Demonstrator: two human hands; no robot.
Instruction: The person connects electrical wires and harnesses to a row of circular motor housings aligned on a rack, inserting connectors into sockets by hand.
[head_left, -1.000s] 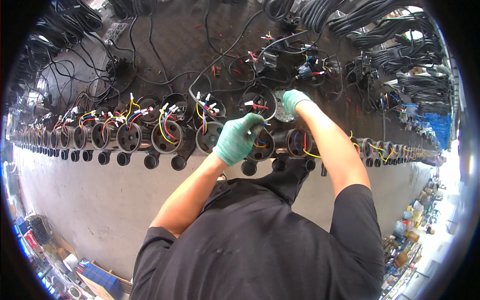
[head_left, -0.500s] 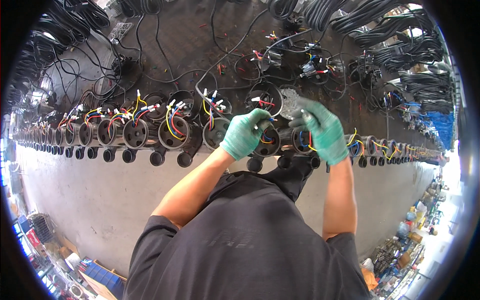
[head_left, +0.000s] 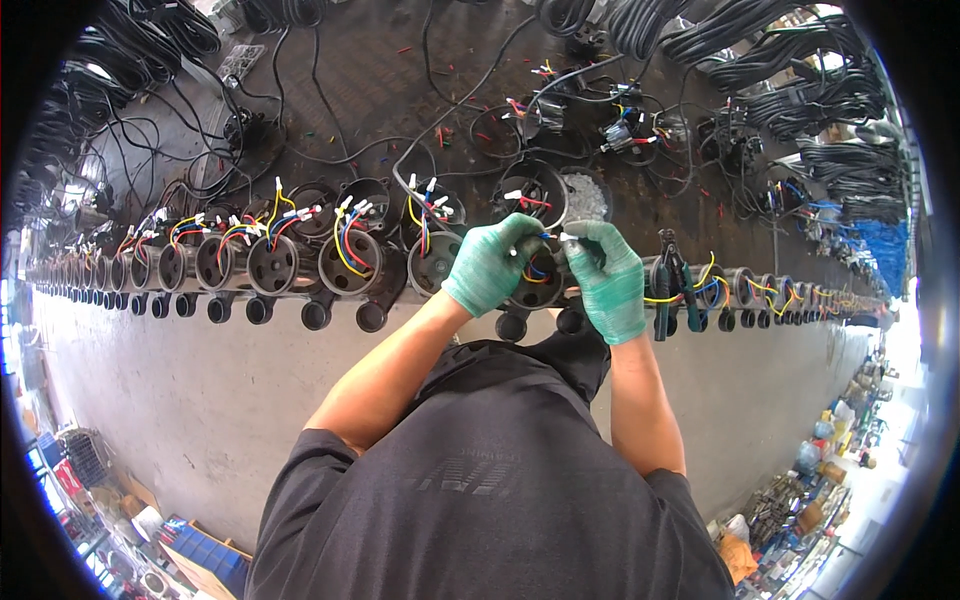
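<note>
Both my hands wear thin green gloves and meet above an open round black motor housing (head_left: 537, 287) at the table's front edge. My left hand (head_left: 490, 265) is closed in a pinch on thin coloured wires (head_left: 546, 237) rising from that housing; a small white tip shows by its fingers. Close against these wire ends, my right hand (head_left: 608, 280) pinches a small white wire connector cap (head_left: 568, 238) between thumb and forefinger. Just beyond lies a heap of clear-white caps (head_left: 585, 197). Dark-handled pliers (head_left: 673, 285) stand at the row, right of my right hand.
Similar housings (head_left: 349, 264) with coloured, white-capped wires line the front edge on both sides. Another housing (head_left: 533, 192) sits behind my hands. Black cables (head_left: 400, 165) cross the dark table (head_left: 370, 90), and coiled cable bundles (head_left: 830, 100) hang or lie around its far sides.
My right hand has come from beside the cap heap in toward my left hand, and now holds a white cap by the wires. The pliers have come into sight. My left hand has barely moved.
</note>
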